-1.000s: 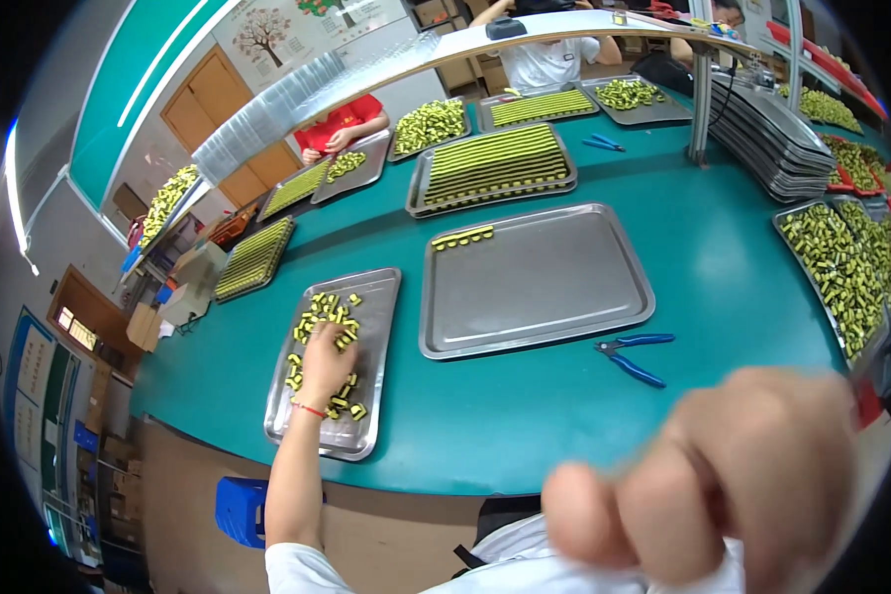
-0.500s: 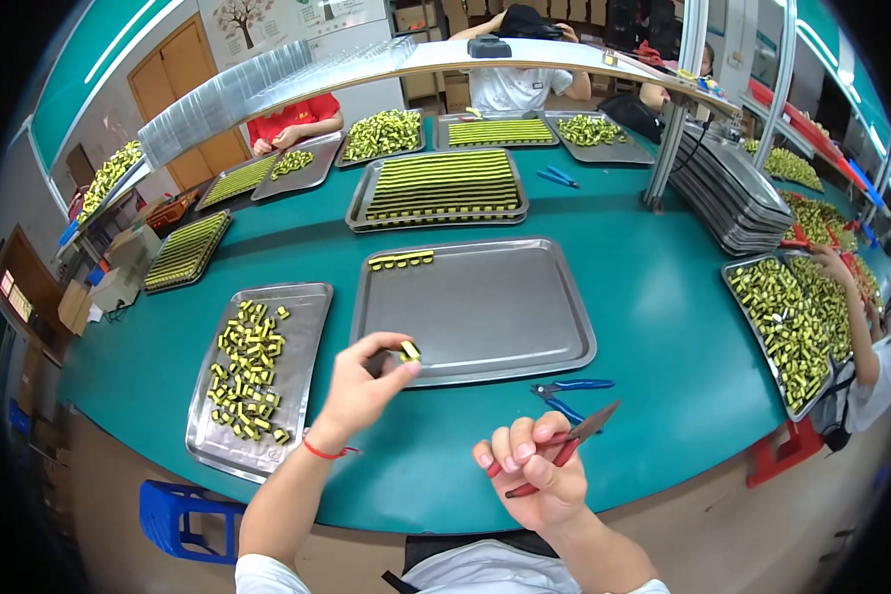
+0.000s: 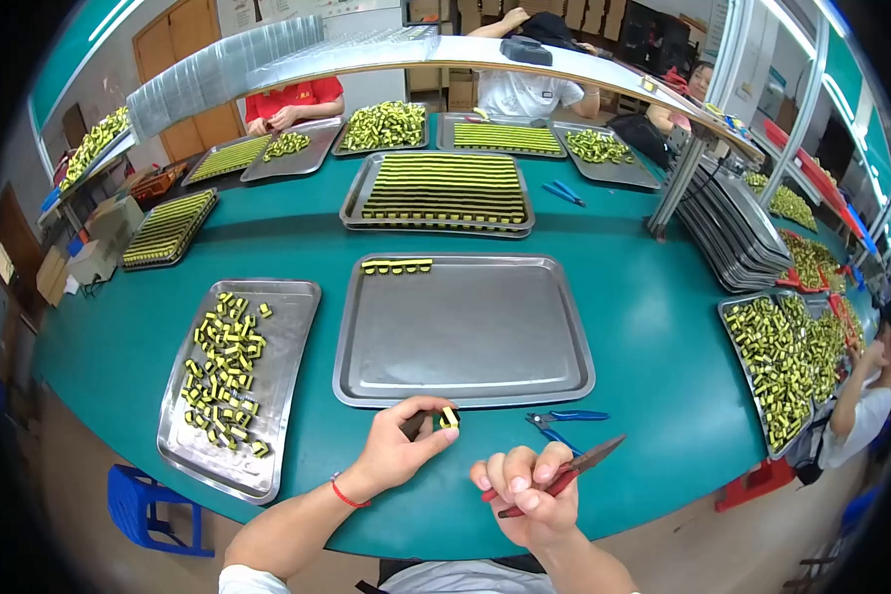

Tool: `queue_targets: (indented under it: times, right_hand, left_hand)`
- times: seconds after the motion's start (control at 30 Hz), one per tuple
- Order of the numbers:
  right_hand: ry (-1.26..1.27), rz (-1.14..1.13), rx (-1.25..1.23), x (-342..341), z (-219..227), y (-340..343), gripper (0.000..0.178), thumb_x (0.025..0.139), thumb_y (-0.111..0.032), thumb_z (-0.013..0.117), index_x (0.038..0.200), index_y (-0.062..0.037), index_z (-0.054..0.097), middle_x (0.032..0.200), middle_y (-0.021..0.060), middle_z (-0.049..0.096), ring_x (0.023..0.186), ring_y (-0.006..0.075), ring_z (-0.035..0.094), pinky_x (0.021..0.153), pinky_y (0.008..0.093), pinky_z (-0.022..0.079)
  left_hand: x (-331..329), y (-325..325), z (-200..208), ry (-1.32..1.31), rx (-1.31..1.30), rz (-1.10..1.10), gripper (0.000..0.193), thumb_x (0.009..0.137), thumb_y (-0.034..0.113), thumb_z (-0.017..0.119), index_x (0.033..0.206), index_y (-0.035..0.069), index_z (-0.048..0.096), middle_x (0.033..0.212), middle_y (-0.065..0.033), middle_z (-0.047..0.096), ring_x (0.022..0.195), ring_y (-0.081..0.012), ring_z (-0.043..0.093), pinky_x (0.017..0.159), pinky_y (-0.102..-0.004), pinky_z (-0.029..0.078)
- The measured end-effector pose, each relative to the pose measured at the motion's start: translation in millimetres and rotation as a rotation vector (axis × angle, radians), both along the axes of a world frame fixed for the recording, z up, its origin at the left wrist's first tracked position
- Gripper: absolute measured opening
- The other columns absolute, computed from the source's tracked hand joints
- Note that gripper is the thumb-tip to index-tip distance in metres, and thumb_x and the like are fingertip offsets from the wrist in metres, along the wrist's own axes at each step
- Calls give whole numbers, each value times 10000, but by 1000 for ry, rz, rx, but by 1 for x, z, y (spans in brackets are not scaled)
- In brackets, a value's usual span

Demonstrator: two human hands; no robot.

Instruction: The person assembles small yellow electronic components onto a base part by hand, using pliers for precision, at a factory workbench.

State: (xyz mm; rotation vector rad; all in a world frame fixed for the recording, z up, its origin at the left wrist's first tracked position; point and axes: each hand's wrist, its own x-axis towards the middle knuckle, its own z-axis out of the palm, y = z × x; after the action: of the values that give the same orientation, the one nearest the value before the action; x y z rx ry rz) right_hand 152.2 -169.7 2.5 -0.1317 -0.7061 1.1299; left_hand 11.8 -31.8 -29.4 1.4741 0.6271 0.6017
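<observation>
Between the thumb and fingers of my left hand (image 3: 398, 450) is a small yellow-and-black block (image 3: 449, 418), held at the near edge of a grey metal tray (image 3: 465, 332). A short row of like blocks (image 3: 397, 265) lines that tray's far left corner. My right hand (image 3: 540, 505) is closed round red-handled pliers (image 3: 589, 458), their dark pointed jaws aimed to the upper right, apart from the block. Blue-handled cutters (image 3: 564, 417) lie on the table just beyond this hand. To the left, a second tray (image 3: 280, 426) carries loose blocks (image 3: 226, 366).
Farther back stands a stack of trays (image 3: 436, 226) with blocks in tight rows. Other block trays line the table's far side, and one heaped tray (image 3: 777, 366) is at the right. A metal post (image 3: 678, 188) bears the overhead shelf (image 3: 465, 54). People sit around the table.
My left hand, still holding the block, has moved right and nearer to me, toward the pliers. My right hand keeps its grip, nearly in place. The whole view has shifted a little.
</observation>
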Motion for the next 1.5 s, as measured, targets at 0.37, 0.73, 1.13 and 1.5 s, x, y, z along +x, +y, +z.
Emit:
queue_targets:
  times: [0.37,0.73,1.13,1.5]
  right_hand:
    - [12,-12,-157,-5,9,8,285,865,19,610,873,-213,445,853,-19,583,713,119,450,793,403,385]
    - [17,30,-227,3,9,20,257,890,18,608,895,-189,456,896,36,622,754,155,519,801,426,389]
    - [-143,414,-592,49,-18,63,378,734,73,421,1074,-86,470,806,209,612,675,392,645,479,376,443]
    - [-72,736,-594,46,-25,50,471,759,113,406,1189,-81,407,949,285,609,840,413,662,446,332,473]
  left_hand:
    - [1,-4,2,19,35,6,302,872,48,724,1159,-4,645,925,14,643,789,-33,522,737,-218,454]
    - [-1,-6,7,-73,-16,76,302,873,28,718,1161,-12,639,925,16,630,772,-40,506,704,-209,436]
    - [-7,4,4,-270,-1,178,325,934,66,669,1240,-14,591,1042,-34,594,931,-91,551,820,-253,460]
    - [-8,9,1,-220,19,141,324,936,71,664,1245,-3,604,1034,-40,592,908,-98,544,783,-258,456]
